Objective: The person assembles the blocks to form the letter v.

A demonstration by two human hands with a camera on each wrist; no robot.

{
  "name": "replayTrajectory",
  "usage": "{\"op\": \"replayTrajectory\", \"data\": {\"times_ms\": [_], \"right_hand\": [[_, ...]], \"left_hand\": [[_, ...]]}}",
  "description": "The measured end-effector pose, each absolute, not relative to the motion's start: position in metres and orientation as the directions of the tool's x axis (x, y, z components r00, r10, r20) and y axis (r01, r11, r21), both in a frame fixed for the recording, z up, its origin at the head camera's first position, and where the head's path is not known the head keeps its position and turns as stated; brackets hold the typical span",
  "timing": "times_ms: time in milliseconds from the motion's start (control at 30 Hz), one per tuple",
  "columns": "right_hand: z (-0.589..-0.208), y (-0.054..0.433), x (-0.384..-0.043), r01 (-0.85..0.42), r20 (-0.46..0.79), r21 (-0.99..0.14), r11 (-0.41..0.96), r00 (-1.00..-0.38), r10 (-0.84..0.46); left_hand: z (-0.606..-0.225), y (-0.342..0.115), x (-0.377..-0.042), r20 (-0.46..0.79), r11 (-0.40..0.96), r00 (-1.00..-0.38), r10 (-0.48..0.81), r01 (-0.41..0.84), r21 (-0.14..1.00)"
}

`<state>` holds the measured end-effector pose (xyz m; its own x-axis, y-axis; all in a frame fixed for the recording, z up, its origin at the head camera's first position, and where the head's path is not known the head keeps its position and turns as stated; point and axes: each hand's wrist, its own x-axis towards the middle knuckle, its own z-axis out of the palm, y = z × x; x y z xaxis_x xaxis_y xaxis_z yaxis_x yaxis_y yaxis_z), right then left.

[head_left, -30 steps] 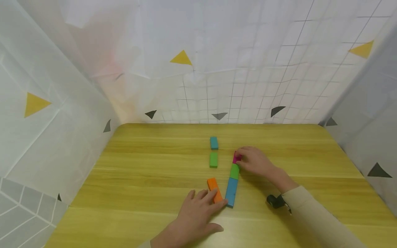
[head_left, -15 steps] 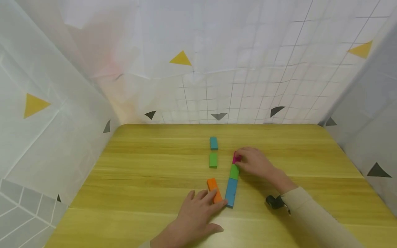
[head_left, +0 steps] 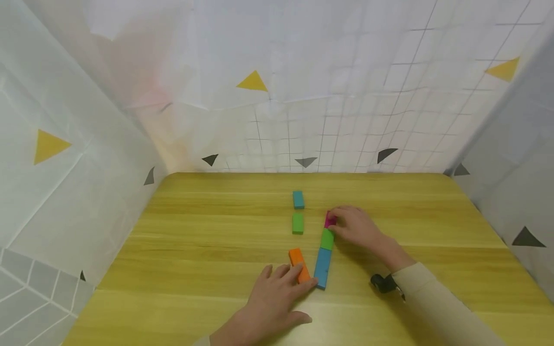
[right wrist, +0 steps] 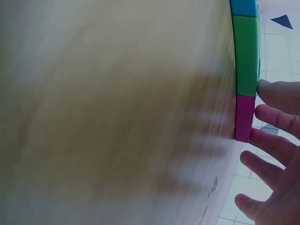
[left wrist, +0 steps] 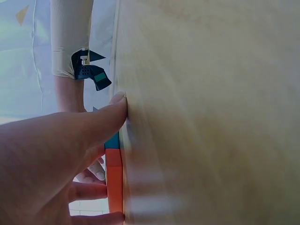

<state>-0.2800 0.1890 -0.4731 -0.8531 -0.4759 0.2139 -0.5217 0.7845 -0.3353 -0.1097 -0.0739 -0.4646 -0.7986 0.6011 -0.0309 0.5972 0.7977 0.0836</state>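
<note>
A blue block (head_left: 322, 268), a green block (head_left: 327, 239) and a magenta block (head_left: 329, 220) lie end to end in a slanted row in the head view. My right hand (head_left: 356, 226) is at the far end, bent thumb and fingers holding the magenta block; in the right wrist view its thumb tip sits near the seam with green. Fingers of my left hand (head_left: 274, 299) are spread, some on an orange block (head_left: 296, 257), the index fingertip at the near end of the blue block. Orange and blue form a narrow V.
Left of the row, a second green block (head_left: 297, 224) and a teal block (head_left: 298, 199) stand apart on the wooden table (head_left: 207, 230). A black wrist device (head_left: 383, 282) hangs at the right cuff. White patterned sheets (head_left: 242, 129) enclose the back and sides.
</note>
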Motion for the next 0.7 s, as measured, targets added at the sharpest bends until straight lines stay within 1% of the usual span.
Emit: {"op": "replayTrajectory", "data": {"times_ms": [233,533,700], "right_hand": [[-0.4762,0.19,-0.281,-0.522,0.225,-0.348,0.778,-0.853,-0.472],[-0.4705,0.1888,-0.2766,-0.536,0.228,-0.308,0.786,-0.844,-0.485],[-0.4668,0.1877,-0.2745,-0.525,0.204,-0.3,0.796,-0.851,-0.485]], "left_hand": [[-0.4658,-0.0741,-0.1112,-0.014,0.79,-0.791,0.611,0.609,0.073],[-0.4621,-0.0719,-0.1123,-0.004,0.787,-0.788,0.615,0.613,0.068],[-0.4612,-0.0696,-0.1126,0.011,0.786,-0.787,0.616,0.616,0.055]]}}
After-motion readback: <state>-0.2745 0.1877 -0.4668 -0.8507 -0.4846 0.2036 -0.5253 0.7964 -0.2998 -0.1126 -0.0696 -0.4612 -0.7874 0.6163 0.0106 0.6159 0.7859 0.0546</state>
